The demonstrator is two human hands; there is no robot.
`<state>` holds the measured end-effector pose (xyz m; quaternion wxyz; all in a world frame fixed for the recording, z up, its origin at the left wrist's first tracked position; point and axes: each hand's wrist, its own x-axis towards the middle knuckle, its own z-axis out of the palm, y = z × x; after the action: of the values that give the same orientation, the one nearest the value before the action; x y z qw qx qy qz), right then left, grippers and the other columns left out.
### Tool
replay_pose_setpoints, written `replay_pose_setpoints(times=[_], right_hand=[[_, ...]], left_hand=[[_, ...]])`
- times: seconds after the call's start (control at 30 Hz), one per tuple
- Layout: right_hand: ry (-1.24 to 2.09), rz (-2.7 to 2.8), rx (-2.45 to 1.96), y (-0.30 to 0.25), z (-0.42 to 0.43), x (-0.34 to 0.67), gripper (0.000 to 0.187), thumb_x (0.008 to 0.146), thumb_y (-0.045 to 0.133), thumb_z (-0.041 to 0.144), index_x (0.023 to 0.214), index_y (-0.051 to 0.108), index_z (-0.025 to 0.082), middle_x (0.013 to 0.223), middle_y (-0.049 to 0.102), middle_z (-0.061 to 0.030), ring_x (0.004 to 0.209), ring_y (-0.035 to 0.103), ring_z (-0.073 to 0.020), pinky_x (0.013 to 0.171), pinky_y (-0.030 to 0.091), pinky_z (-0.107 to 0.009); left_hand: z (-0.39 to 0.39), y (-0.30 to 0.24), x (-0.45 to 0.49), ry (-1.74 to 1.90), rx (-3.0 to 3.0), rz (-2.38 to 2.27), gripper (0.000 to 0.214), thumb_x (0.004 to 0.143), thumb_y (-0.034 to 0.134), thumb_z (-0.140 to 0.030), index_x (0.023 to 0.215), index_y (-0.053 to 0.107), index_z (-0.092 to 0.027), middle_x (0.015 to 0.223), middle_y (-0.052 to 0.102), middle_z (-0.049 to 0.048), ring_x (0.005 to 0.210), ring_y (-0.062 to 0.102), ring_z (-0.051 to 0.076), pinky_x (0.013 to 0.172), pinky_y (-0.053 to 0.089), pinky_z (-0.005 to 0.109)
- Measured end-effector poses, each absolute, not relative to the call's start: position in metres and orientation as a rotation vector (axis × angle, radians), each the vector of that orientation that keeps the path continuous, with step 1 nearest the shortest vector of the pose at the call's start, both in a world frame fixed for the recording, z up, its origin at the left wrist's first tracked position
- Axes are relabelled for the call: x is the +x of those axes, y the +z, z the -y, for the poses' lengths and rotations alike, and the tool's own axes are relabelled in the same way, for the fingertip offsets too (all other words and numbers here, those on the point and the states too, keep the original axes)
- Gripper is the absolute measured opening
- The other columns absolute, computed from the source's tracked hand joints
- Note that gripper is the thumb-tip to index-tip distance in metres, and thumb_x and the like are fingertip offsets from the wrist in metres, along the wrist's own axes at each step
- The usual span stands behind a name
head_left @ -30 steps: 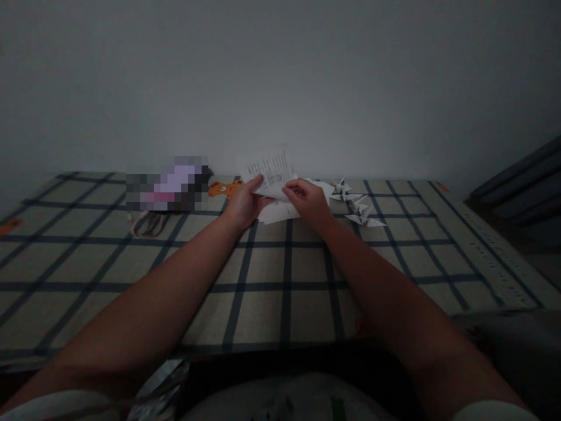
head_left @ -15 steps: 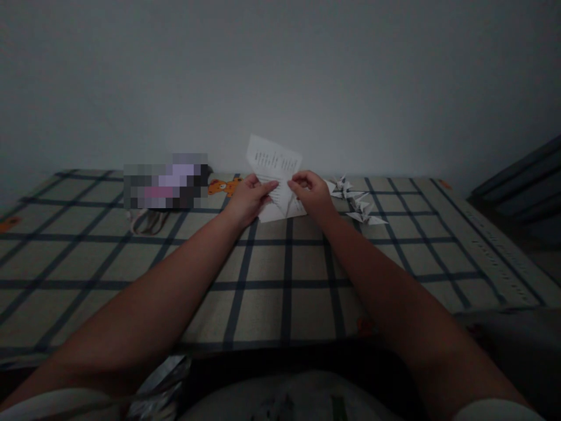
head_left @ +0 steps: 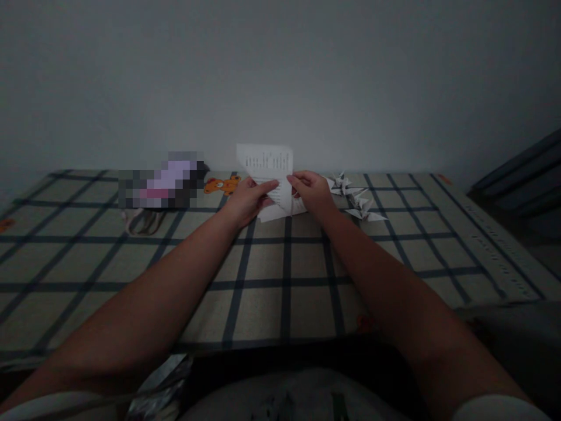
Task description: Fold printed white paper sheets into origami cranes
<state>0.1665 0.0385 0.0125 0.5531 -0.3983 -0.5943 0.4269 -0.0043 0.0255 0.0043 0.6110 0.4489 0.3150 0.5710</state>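
Note:
A sheet of printed paper (head_left: pixel 268 161) is held up between my two hands above the far part of the table. My left hand (head_left: pixel 248 202) grips its left side, thumb lying over the print. At its right edge my right hand (head_left: pixel 309 188) pinches the paper between thumb and fingers. Below my thumbs more white paper shows, but whether it is a fold of the same sheet I cannot tell. Just right of my right hand lie several folded paper cranes (head_left: pixel 363 207), printed like the sheet.
A blue-checked cloth (head_left: pixel 263 310) covers the table, with a printed orange bear (head_left: pixel 222 185) on it. At the back left lies a pixelated purple and dark item (head_left: pixel 170 178) with a pale strap (head_left: pixel 142 222). A plain wall (head_left: pixel 280 76) rises behind.
The upper part of the paper has turned and moved left, so its top edge now lies nearly level. Both hands keep their grip in almost the same place.

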Motion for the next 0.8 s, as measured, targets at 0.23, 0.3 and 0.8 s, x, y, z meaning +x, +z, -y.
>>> replay_pose_setpoints(times=[0.23,0.3,0.8], right_hand=[[0.980,1.447,-0.933,0.0121,-0.0367,0.1668,0.019,0.080,0.072,0.035,0.083,0.072,0.016,0.062,0.065,0.0024,0.056,0.059,-0.0089,0.054,0.049,-0.021],[0.967,1.458,-0.932,0.0129,-0.0359,0.1669,0.018,0.081,0.071,0.034,0.082,0.072,0.016,0.061,0.065,0.0023,0.055,0.059,-0.0089,0.054,0.049,-0.021],[0.955,1.463,-0.955,0.0134,-0.0380,0.1685,0.018,0.082,0.071,0.033,0.077,0.071,0.016,0.059,0.064,0.0021,0.054,0.057,-0.0088,0.053,0.047,-0.021]], left_hand=[[-0.0265,0.0003,-0.0036,1.364,1.061,-0.752,0.038,0.070,0.083,-0.018,0.107,0.075,-0.015,0.118,0.077,0.0134,0.113,0.073,0.032,0.102,0.058,0.049],[-0.0263,0.0000,-0.0034,1.365,1.061,-0.751,0.038,0.070,0.084,-0.019,0.107,0.075,-0.015,0.118,0.077,0.0138,0.113,0.073,0.032,0.103,0.058,0.050],[-0.0253,0.0010,-0.0046,1.345,1.055,-0.806,0.035,0.073,0.083,-0.025,0.106,0.075,-0.016,0.120,0.076,0.0150,0.114,0.072,0.033,0.101,0.058,0.050]])
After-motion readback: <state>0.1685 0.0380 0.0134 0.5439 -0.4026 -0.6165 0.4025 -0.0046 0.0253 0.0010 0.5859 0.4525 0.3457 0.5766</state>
